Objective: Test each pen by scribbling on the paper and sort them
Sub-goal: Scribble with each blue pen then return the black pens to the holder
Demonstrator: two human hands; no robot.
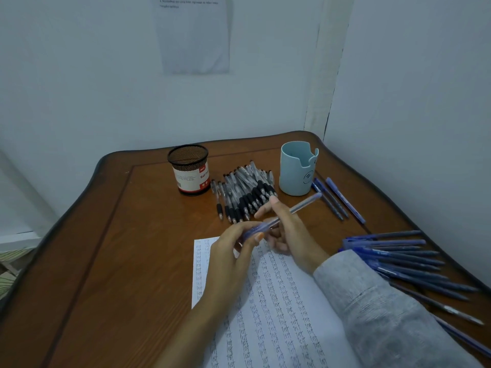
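Holding one blue pen [301, 205] between both hands, above the far edge of the paper [279, 301]. The left hand [231, 251] pinches the blue end between thumb and fingertips. The right hand [285, 232] curls round the clear barrel, forefinger raised. The pen is off the sheet, slanting up and away to the right.

Risks, as judged: this looks like a cap being worked on or off. A jerk could send cap or pen into the pile of black pens [247, 192] just beyond the hands, or into the heap of blue pens [398, 258] right of the right sleeve, mixing tested with untested. The grey sleeve lies across the scribbles, so fresh ink could smear.

Not readable:
- Which end carries the tip, as fingers cover it.
- Whether the mesh cup [188, 168] and pale blue holder [296, 168] beyond the hands contain anything.
- Which heap is the sorted one.

The near part of the paper and the nearest blue pens run out of frame.
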